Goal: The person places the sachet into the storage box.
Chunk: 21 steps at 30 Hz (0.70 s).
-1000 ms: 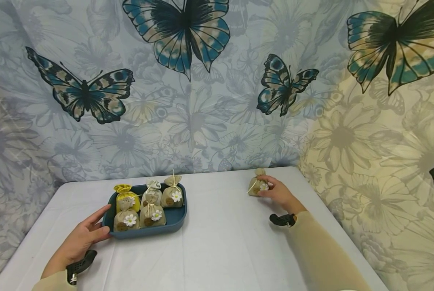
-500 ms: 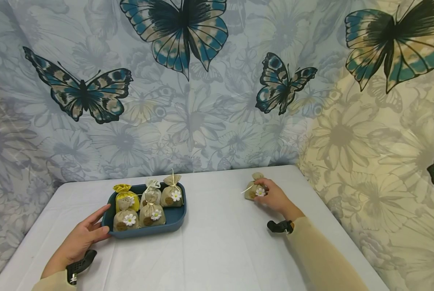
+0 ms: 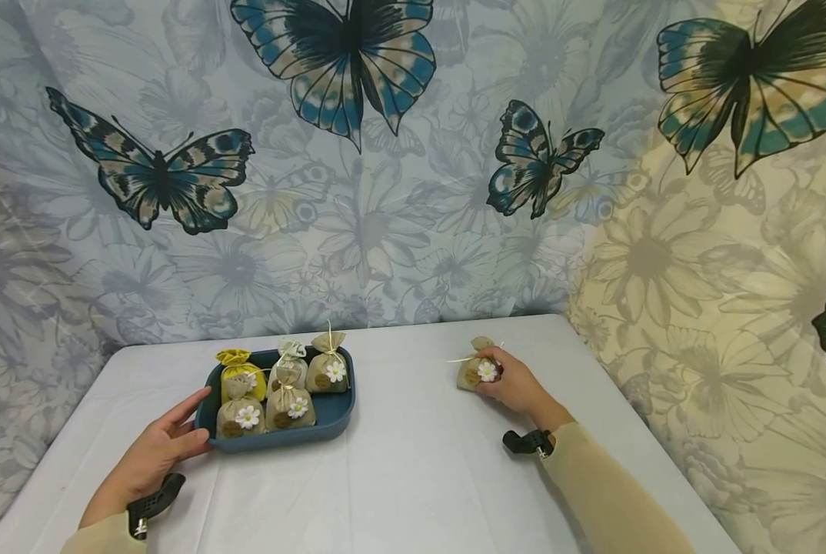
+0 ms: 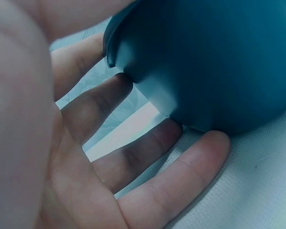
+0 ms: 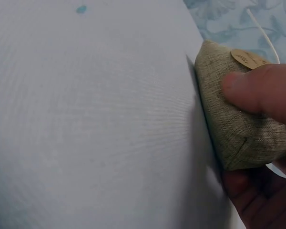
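My right hand [image 3: 519, 382] grips a small beige drawstring sachet [image 3: 467, 375] on the right part of the table. This sachet carries a white flower and a pale tie. In the right wrist view, the thumb presses one face of the burlap sachet [image 5: 229, 129], and other fingers lie at its underside. A blue rectangular tray [image 3: 333, 419] stands on the left. My left hand [image 3: 151, 455] touches its left end with spread, fairly straight fingers. The left wrist view shows several fingertips against the outer wall of the tray [image 4: 205, 62].
Inside the tray sit a yellow sachet [image 3: 254, 385] and several beige ones, among them a front sachet [image 3: 278, 408] and a back-right sachet [image 3: 321, 369]. A white cloth covers the table [image 3: 399, 462]. Behind hangs a butterfly-printed backdrop [image 3: 413, 254].
My right hand has moved the beige sachet a little leftward and nearer to me. The left hand and the tray have hardly moved.
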Available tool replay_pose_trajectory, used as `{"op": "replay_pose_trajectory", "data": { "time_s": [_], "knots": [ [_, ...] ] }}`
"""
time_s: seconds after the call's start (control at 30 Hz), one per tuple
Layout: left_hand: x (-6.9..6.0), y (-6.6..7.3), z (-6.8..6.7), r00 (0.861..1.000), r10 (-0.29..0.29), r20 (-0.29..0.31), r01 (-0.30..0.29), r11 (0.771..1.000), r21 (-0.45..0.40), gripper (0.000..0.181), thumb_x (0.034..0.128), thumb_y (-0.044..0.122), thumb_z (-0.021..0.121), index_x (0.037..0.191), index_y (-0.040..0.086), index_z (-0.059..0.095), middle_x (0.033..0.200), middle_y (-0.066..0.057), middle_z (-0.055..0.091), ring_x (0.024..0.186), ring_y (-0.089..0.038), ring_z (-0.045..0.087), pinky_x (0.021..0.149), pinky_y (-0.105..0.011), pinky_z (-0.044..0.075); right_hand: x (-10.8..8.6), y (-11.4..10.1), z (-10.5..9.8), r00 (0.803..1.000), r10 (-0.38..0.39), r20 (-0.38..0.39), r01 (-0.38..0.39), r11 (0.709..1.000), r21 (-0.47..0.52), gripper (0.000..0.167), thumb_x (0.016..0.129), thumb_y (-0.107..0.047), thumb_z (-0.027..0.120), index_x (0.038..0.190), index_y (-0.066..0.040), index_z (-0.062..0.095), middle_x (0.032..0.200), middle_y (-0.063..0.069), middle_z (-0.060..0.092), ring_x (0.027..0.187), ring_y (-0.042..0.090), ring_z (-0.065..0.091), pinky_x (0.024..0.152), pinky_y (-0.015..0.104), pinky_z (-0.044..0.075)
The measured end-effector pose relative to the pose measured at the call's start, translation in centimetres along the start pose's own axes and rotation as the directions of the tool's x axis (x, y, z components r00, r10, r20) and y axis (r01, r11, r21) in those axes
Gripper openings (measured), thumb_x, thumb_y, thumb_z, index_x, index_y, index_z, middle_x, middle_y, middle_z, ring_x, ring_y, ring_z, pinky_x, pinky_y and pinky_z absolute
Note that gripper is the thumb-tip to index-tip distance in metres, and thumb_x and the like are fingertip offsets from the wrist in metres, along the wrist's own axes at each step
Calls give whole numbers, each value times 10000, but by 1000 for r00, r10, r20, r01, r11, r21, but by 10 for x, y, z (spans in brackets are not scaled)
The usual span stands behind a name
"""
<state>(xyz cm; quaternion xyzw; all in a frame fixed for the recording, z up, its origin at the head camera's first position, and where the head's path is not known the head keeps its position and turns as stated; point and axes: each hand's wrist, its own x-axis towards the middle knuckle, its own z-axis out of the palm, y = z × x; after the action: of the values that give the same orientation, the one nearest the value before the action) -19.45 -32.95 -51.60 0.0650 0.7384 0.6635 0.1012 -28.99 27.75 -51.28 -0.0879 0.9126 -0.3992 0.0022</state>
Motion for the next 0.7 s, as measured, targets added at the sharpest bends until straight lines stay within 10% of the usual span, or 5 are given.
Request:
{"op": "replay_pose_trajectory", "data": {
  "time_s": [0.33, 0.7],
  "knots": [
    [1, -1, -1, 1000, 7, 3, -7, 1000, 2, 764, 1004, 36, 598, 1596, 31, 116, 1596, -285, -124, 1367, -634, 4, 854, -393, 572, -2, 1, -3, 1000, 2, 27, -5, 993, 116, 725, 799, -136, 850, 1451, -156, 534, 1228, 140, 594, 959, 267, 572, 706, 339, 537],
    [0, 0, 0, 1000, 16, 10, -16, 1000, -1, 756, 1004, 23, 591, 1596, 31, 121, 1593, -290, -131, 1360, -641, -17, 854, -390, 572, -5, 10, -7, 997, 68, 27, -73, 918, 390, 633, 878, -95, 783, 1446, -31, 509, 1204, 198, 598, 857, 249, 578, 607, 320, 534]
  ]
}}
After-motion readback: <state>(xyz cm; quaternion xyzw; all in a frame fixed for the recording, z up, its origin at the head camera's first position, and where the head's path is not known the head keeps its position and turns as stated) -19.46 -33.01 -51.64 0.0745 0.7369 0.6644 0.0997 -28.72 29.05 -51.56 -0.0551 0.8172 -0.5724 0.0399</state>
